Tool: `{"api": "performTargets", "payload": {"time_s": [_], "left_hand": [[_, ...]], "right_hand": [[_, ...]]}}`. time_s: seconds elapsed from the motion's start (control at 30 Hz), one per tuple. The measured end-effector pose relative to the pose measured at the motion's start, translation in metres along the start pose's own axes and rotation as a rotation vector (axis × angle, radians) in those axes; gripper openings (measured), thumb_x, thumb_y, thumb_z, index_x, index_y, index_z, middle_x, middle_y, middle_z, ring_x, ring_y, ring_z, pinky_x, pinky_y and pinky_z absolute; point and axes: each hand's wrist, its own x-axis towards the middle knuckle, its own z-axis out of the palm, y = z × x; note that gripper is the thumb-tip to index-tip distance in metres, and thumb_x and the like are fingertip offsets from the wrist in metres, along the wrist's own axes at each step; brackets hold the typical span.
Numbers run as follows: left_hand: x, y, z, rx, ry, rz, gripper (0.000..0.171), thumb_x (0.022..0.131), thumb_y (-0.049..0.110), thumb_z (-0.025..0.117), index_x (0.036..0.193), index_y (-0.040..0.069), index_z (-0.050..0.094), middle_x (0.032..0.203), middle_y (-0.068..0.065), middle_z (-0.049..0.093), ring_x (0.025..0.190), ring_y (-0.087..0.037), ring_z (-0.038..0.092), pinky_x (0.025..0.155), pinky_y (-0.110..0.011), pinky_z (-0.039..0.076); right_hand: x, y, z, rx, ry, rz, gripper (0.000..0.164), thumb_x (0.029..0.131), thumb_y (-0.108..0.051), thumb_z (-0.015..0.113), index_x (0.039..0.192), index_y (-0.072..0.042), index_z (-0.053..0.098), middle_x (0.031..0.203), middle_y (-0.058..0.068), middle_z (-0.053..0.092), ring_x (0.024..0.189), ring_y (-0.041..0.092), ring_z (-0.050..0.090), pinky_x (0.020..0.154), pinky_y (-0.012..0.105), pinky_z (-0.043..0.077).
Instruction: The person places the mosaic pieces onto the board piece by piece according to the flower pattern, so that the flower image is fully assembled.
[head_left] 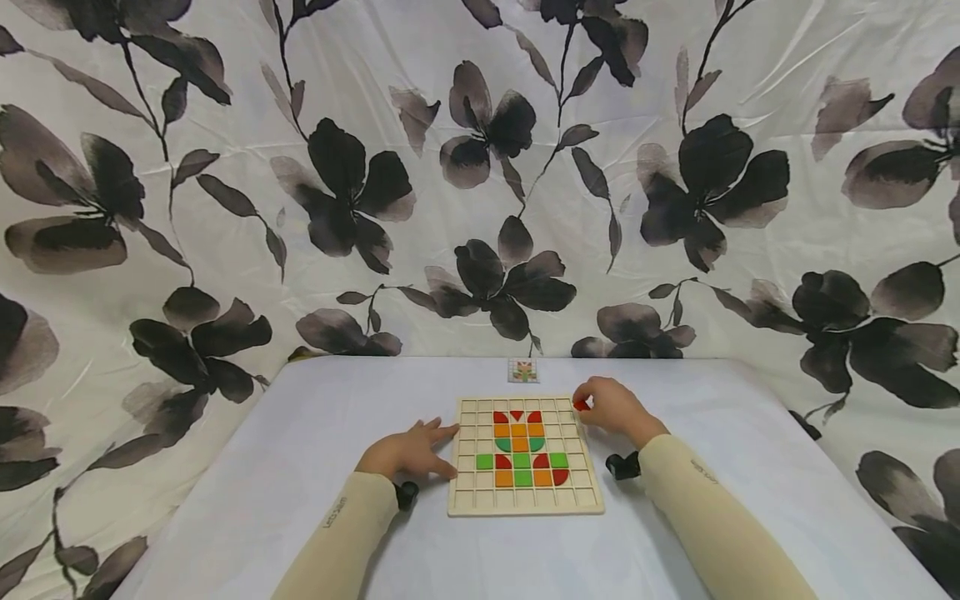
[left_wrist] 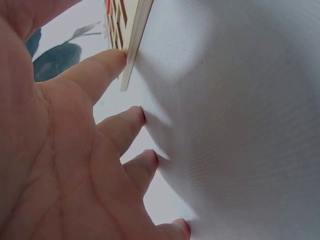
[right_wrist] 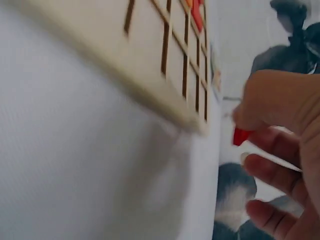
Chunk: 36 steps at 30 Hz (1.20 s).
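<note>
A square wooden grid board [head_left: 465,500] lies on the table, with red, orange and green tiles set in its middle cells. At its left edge my left hand [head_left: 408,450] spreads its fingers; in the left wrist view the index fingertip touches the board's side and the other fingertips rest on the cloth. My right hand [head_left: 613,408] is just off the board's far right corner, pinching a small red tile [right_wrist: 240,136] between thumb and index finger. The tile is mostly covered by the fingers, so its full shape is hidden.
A small pattern card [head_left: 523,371] with a coloured figure lies behind the board. White cloth covers the table [head_left: 315,417]. Behind it hangs a white curtain [head_left: 420,208] with dark flowers. Black wrist cameras sit at both cuffs.
</note>
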Motion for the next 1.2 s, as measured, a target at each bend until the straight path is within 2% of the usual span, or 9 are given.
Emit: {"api": "performTargets", "payload": {"time_s": [0.17, 0.3, 0.53, 0.67, 0.8, 0.93, 1.07, 1.2], "left_hand": [[0.002, -0.002, 0.001, -0.011, 0.004, 0.001, 0.083, 0.076, 0.045, 0.076, 0.149, 0.029, 0.039, 0.161, -0.009, 0.026, 0.149, -0.041, 0.015, 0.110, -0.072, 0.020], [0.004, -0.003, 0.002, -0.010, 0.001, -0.006, 0.084, 0.076, 0.045, 0.076, 0.149, 0.029, 0.038, 0.161, -0.009, 0.025, 0.149, -0.041, 0.015, 0.110, -0.071, 0.019], [0.002, -0.001, 0.001, -0.008, 0.002, -0.009, 0.084, 0.077, 0.045, 0.076, 0.149, 0.028, 0.038, 0.161, -0.010, 0.025, 0.149, -0.042, 0.014, 0.111, -0.071, 0.019], [0.001, -0.001, 0.000, -0.006, -0.001, 0.002, 0.083, 0.077, 0.045, 0.076, 0.149, 0.027, 0.038, 0.161, -0.012, 0.025, 0.148, -0.043, 0.014, 0.110, -0.071, 0.020], [0.001, -0.002, -0.001, -0.005, -0.004, 0.008, 0.082, 0.077, 0.046, 0.075, 0.149, 0.029, 0.039, 0.161, -0.011, 0.025, 0.149, -0.042, 0.014, 0.110, -0.072, 0.020], [0.001, -0.004, -0.001, -0.010, -0.005, 0.013, 0.082, 0.077, 0.046, 0.075, 0.149, 0.030, 0.038, 0.161, -0.010, 0.025, 0.149, -0.041, 0.014, 0.109, -0.072, 0.020], [0.002, -0.004, 0.000, -0.016, -0.006, 0.019, 0.083, 0.077, 0.046, 0.075, 0.149, 0.030, 0.038, 0.161, -0.010, 0.025, 0.149, -0.042, 0.014, 0.109, -0.073, 0.019], [0.001, -0.004, 0.000, -0.012, -0.004, 0.020, 0.083, 0.077, 0.046, 0.075, 0.149, 0.029, 0.038, 0.161, -0.010, 0.025, 0.149, -0.042, 0.014, 0.109, -0.073, 0.020]], "right_hand": [[-0.010, -0.021, 0.010, 0.082, 0.069, -0.088, 0.021, 0.081, -0.014, 0.073, 0.103, -0.015, 0.072, 0.111, 0.001, 0.064, 0.103, 0.021, 0.058, 0.098, 0.045, 0.050], [-0.018, -0.044, 0.017, 0.105, 0.065, -0.160, 0.020, 0.082, -0.017, 0.073, 0.102, -0.015, 0.072, 0.106, -0.002, 0.065, 0.100, 0.019, 0.058, 0.097, 0.043, 0.050], [-0.032, -0.083, 0.032, 0.006, 0.051, -0.306, 0.023, 0.084, -0.027, 0.073, 0.105, -0.018, 0.074, 0.105, -0.004, 0.070, 0.105, 0.019, 0.061, 0.097, 0.041, 0.051], [-0.038, -0.099, 0.038, -0.022, 0.062, -0.382, 0.018, 0.085, -0.025, 0.072, 0.101, -0.019, 0.074, 0.106, -0.003, 0.070, 0.108, 0.020, 0.062, 0.096, 0.040, 0.052], [-0.041, -0.111, 0.044, -0.019, 0.088, -0.452, 0.013, 0.084, -0.019, 0.071, 0.096, -0.020, 0.073, 0.103, -0.005, 0.067, 0.101, 0.015, 0.060, 0.091, 0.033, 0.053], [-0.043, -0.121, 0.050, -0.027, 0.063, -0.487, 0.013, 0.084, -0.019, 0.070, 0.097, -0.020, 0.073, 0.098, -0.007, 0.066, 0.091, 0.010, 0.055, 0.082, 0.025, 0.051], [-0.046, -0.129, 0.056, -0.049, 0.018, -0.478, 0.017, 0.086, -0.024, 0.069, 0.102, -0.019, 0.072, 0.094, -0.008, 0.067, 0.083, 0.007, 0.052, 0.075, 0.020, 0.048], [-0.048, -0.134, 0.062, -0.081, 0.026, -0.474, 0.023, 0.088, -0.027, 0.067, 0.109, -0.018, 0.071, 0.087, -0.009, 0.066, 0.077, 0.004, 0.051, 0.071, 0.019, 0.046]]}}
